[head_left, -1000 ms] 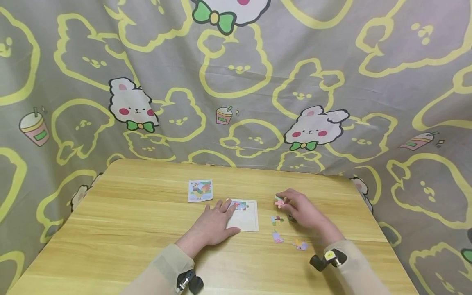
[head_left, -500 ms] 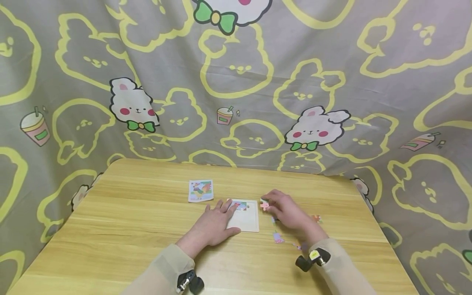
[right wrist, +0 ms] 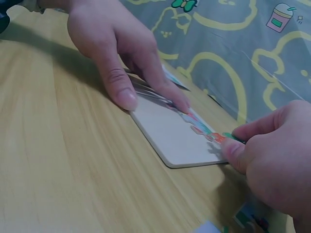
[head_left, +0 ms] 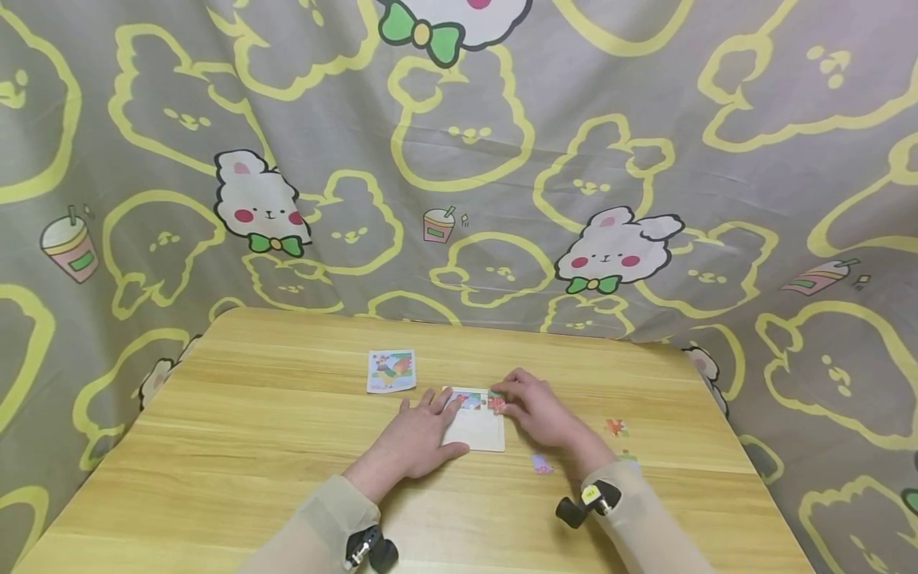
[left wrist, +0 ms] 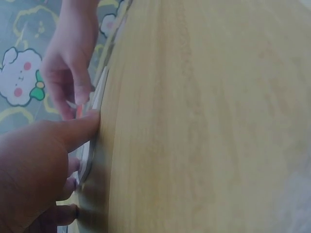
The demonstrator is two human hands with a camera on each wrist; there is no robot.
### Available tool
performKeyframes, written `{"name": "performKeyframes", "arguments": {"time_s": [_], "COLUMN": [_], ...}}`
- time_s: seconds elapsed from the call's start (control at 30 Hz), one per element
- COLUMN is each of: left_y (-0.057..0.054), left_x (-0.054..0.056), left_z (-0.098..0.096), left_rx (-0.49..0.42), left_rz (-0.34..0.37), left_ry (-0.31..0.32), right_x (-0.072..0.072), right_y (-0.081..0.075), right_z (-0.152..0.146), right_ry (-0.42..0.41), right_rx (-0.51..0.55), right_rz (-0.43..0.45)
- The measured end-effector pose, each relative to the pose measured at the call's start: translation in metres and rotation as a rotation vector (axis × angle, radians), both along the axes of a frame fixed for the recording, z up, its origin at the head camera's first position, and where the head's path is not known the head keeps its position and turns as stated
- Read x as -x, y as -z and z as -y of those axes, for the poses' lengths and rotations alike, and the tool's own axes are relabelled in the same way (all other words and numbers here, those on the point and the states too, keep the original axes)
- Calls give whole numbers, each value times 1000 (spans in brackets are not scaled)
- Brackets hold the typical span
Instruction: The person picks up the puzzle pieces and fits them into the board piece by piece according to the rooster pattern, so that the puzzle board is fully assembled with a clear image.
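Observation:
A white square puzzle board [head_left: 482,434] lies on the wooden table, with a few joined pieces [head_left: 469,400] along its far edge. My left hand [head_left: 419,438] rests spread over the board's left side; in the left wrist view its thumb [left wrist: 80,127] touches the near edge. At the board's far right corner, my right hand [head_left: 534,410] pinches a red and green puzzle piece [right wrist: 221,138] between thumb and index finger. This piece is low over the board, right beside the joined row. My right fingertips partly cover it.
A picture card of a rooster [head_left: 391,371] lies behind the board to the left. Loose puzzle pieces lie right of the board, among them a purple one [head_left: 542,464] and an orange one [head_left: 617,427]. A patterned curtain [head_left: 495,271] hangs behind the table.
My right hand has moved left from the loose pieces to the board's far right corner, carrying the puzzle piece. My left hand has stayed in place on the board.

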State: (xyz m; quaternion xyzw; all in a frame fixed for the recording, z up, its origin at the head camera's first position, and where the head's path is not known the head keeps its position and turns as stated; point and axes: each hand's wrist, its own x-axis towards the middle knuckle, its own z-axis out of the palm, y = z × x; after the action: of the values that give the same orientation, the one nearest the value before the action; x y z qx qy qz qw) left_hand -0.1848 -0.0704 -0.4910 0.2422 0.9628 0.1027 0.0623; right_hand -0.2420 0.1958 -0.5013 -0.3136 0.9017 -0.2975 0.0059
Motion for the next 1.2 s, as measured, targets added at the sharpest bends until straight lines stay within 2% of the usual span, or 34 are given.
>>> {"name": "performKeyframes", "arguments": {"time_s": [0.5, 0.8, 1.0, 1.2], "left_y": [1, -5, -7, -6], "left_x": [-2, -2, 0, 0], "left_z": [-2, -4, -16, -29], "left_rx": [27, 58, 93, 113], "left_rz": [-21, -29, -74, -74], "left_ry": [19, 12, 33, 50], "right_x": [-5, -4, -2, -2], "right_y": [1, -2, 1, 1], "right_z": [9, 13, 12, 14], "right_ry": [-11, -23, -12, -10], "right_rx": [-74, -113, -135, -130], "right_rz": [28, -14, -49, -66]}}
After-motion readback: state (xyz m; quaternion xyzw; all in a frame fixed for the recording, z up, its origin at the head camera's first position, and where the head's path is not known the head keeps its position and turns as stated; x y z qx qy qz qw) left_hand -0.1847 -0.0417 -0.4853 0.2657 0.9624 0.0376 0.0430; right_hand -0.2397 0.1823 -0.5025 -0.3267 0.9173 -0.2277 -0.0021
